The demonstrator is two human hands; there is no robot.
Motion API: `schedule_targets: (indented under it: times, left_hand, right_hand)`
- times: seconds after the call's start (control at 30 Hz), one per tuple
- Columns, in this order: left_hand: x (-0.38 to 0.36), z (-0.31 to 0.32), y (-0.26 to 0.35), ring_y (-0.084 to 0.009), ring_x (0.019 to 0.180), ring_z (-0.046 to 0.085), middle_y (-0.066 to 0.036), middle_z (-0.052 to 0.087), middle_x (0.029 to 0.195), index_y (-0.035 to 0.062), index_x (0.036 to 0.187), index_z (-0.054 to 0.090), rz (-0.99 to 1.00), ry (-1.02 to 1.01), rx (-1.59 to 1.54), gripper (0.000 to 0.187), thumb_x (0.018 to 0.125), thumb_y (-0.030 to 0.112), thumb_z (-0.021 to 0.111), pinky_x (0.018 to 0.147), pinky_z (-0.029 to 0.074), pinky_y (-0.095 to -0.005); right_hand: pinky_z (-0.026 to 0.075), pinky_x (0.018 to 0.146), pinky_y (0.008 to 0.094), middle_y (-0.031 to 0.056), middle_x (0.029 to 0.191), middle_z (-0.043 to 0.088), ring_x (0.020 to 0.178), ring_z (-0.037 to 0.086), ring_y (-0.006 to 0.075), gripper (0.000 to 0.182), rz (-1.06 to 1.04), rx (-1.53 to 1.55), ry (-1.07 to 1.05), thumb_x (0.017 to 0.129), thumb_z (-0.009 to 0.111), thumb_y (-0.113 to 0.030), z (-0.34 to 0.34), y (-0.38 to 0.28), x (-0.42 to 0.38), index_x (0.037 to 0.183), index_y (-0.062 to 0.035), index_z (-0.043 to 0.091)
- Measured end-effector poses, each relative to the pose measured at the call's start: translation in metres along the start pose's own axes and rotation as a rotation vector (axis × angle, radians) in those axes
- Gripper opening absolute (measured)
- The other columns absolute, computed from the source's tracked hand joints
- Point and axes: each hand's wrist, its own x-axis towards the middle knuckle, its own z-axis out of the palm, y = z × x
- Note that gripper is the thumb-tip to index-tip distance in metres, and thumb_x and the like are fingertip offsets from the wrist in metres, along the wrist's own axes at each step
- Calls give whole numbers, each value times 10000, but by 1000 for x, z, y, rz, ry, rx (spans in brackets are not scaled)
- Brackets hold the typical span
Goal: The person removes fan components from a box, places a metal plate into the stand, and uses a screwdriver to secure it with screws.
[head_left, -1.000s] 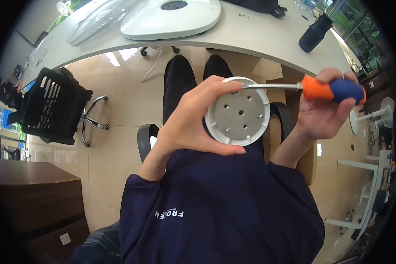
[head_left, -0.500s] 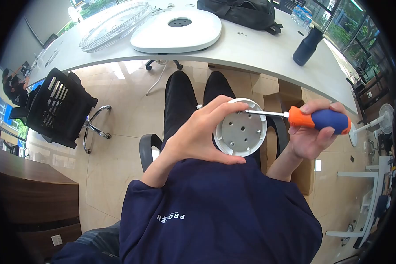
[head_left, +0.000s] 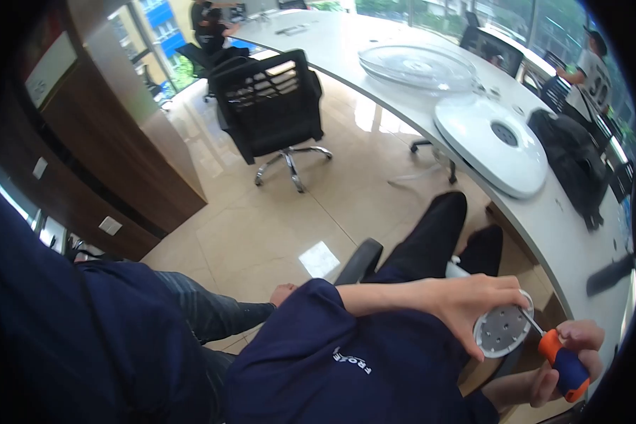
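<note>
My left hand (head_left: 466, 304) is closed round the rim of a shallow round white part (head_left: 505, 328), which has a grey metal plate with several holes inside it. In my right hand (head_left: 590, 339) I grip a screwdriver (head_left: 569, 367) with an orange and blue handle. Its thin shaft reaches to the upper rim of the round part, close to my left fingertips. Whether a screw sits under the tip cannot be made out. Both hands are above my lap, to the right in the head view.
On the white table (head_left: 346, 35) lie a white oval base (head_left: 473, 159), a wire fan grille (head_left: 417, 67), a black backpack (head_left: 569, 155) and a dark bottle (head_left: 610, 274). A black chair (head_left: 268, 106) stands ahead. A person in jeans (head_left: 198, 297) is close on my left; others are farther off.
My head view has swung left, so the table and my hands appear farther right. A person beside me has come into view. Both hands keep their holds.
</note>
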Motion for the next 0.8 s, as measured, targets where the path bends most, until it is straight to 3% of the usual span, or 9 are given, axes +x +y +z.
schedule_targets:
  times: [0.13, 0.2, 0.33, 0.4, 0.53, 0.57, 0.6, 0.67, 0.8]
  left_hand:
    - [-3, -4, -12, -347, 1035, 609, -161, 522, 1183, 50, 1304, 445, 35, 74, 19, 950, 559, 374, 938, 835, 532, -399]
    - [-4, -8, -19, -337, 1065, 601, -157, 522, 1192, 50, 1278, 452, -28, 114, -40, 932, 558, 389, 938, 841, 531, -395]
    - [8, -20, -52, -333, 1031, 615, -148, 547, 1151, 26, 1236, 452, -33, 164, -40, 995, 506, 488, 946, 846, 513, -395]
    - [16, -24, -67, -324, 1044, 609, -146, 548, 1154, 24, 1235, 468, -70, 174, -23, 1004, 496, 512, 942, 848, 511, -391]
    - [29, -50, -84, -313, 1059, 595, -135, 545, 1151, 26, 1241, 483, -86, 225, -63, 980, 516, 509, 933, 838, 511, -380]
    - [38, -61, -77, -306, 1040, 621, -148, 565, 1215, 37, 1291, 506, -108, 239, -88, 798, 686, 431, 845, 843, 526, -393]
    - [43, -69, -74, -299, 1021, 647, -161, 585, 1279, 49, 1342, 529, -126, 246, -116, 617, 856, 352, 757, 848, 541, -406]
    - [39, -70, -88, -360, 1074, 620, -143, 622, 1209, 58, 1338, 522, -151, 243, -164, 731, 807, 477, 798, 888, 532, -472]
    - [30, -60, -109, -305, 1030, 581, -127, 535, 1133, 40, 1267, 482, -131, 198, -103, 977, 522, 483, 933, 840, 503, -384]
  right_hand:
    - [387, 642, 286, 140, 1028, 432, 769, 465, 167, 510, 164, 507, -62, 907, 625, -296, 4, 32, -3, 1309, -35, 452]
    - [383, 608, 454, 159, 915, 538, 652, 435, 206, 714, 84, 663, -73, 929, 495, -678, 21, 44, 9, 1413, -170, 362]
    - [393, 647, 390, 128, 812, 539, 690, 467, 245, 519, 466, 875, 56, 933, 581, -535, 23, 78, 28, 988, -19, 578]
    - [426, 538, 384, 140, 883, 470, 615, 473, 238, 491, 282, 711, -117, 1017, 396, -572, 19, 107, 37, 1484, -468, 284]
    - [433, 492, 390, 116, 854, 465, 618, 474, 248, 312, 419, 824, -118, 1021, 432, -504, 20, 147, 50, 1311, -392, 421]
    - [412, 669, 402, 119, 811, 540, 700, 482, 242, 545, 553, 1110, 100, 943, 550, -569, 30, 154, 47, 942, -25, 569]
    - [412, 669, 402, 119, 811, 540, 700, 482, 242, 545, 555, 1113, 102, 943, 550, -569, 24, 163, 47, 942, -25, 569]
    - [434, 692, 410, 102, 810, 523, 710, 492, 236, 545, 753, 1256, 810, 952, 521, -589, 4, 176, 44, 986, -46, 566]
    - [450, 701, 405, 93, 807, 502, 699, 481, 234, 509, 526, 1174, -6, 963, 502, -571, 23, 188, 65, 1041, -71, 556]
